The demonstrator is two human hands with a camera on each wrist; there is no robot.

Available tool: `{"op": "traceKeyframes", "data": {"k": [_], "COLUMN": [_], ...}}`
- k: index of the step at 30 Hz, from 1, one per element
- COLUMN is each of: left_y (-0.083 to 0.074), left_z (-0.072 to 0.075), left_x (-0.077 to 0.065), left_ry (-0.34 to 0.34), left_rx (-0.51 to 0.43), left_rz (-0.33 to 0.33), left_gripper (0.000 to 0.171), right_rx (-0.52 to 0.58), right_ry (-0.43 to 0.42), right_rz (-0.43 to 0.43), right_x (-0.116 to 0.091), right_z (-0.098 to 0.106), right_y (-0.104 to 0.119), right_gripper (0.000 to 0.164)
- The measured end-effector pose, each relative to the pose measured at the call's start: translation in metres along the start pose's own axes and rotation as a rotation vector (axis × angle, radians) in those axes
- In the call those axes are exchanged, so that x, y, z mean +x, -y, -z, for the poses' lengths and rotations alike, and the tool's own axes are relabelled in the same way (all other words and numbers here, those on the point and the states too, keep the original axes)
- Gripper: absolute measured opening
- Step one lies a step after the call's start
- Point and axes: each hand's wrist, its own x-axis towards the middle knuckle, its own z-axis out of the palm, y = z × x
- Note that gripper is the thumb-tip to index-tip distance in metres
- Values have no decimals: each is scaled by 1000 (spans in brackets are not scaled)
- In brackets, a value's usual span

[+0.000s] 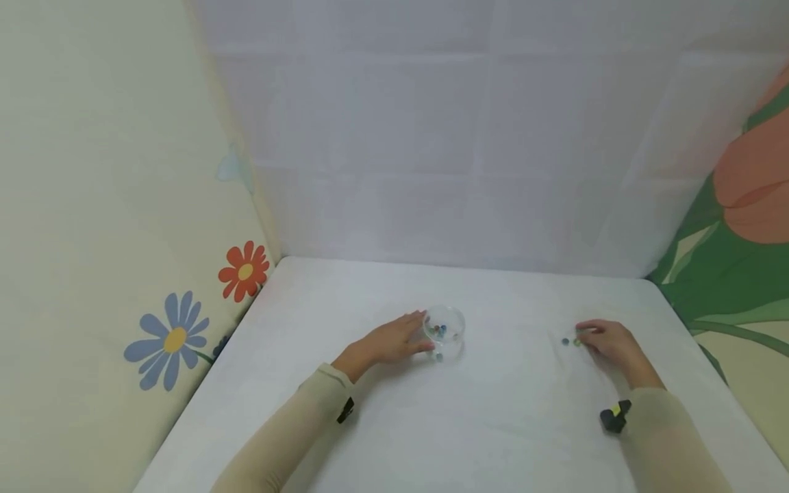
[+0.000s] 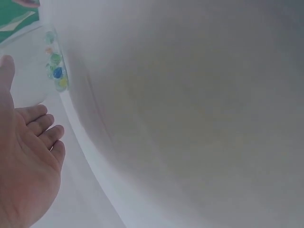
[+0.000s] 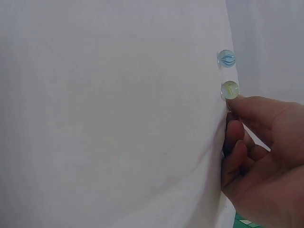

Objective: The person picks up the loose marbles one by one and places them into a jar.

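Note:
A clear round cup (image 1: 453,346) stands on the white table, with several coloured glass marbles (image 2: 55,59) in its bottom. My left hand (image 1: 391,339) holds the cup from its left side, thumb and fingers spread around the wall. Over on the right, my right hand (image 1: 616,346) reaches down to the tabletop with thumb and index finger together, pinching what looks like a marble, mostly hidden by the fingertips. Right by the thumb tip lies a yellow-green marble (image 3: 230,90). Just beyond it is a blue-swirled marble (image 3: 227,58).
The white table (image 1: 511,424) runs back to a pale hanging cloth (image 1: 394,137). Flower-patterned cloth (image 1: 175,339) borders the left side, and a tulip print (image 1: 755,185) the right. A black wrist device (image 1: 614,418) sits at the right cuff.

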Motion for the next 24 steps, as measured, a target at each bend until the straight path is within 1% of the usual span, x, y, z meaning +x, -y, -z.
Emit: {"op": "traceKeyframes", "data": {"k": [5, 9, 13, 19, 24], "left_y": [-1, -1, -1, 3, 5], "left_z": [3, 3, 4, 2, -1], "left_x": [1, 1, 1, 4, 5], "left_ry": [4, 12, 17, 11, 10], "left_rx": [18, 16, 14, 14, 23], "left_rz": [-11, -5, -3, -10, -5], "left_gripper": [89, 89, 88, 88, 88], "right_rx": [28, 52, 53, 83, 132], "right_ry": [0, -8, -35, -56, -58], "right_rz": [-3, 1, 13, 6, 35], "right_x": [-2, -5, -9, -19, -31], "right_z": [0, 1, 2, 3, 4], "right_y": [1, 2, 4, 10, 17], "right_gripper": [42, 43, 43, 43, 43]}}
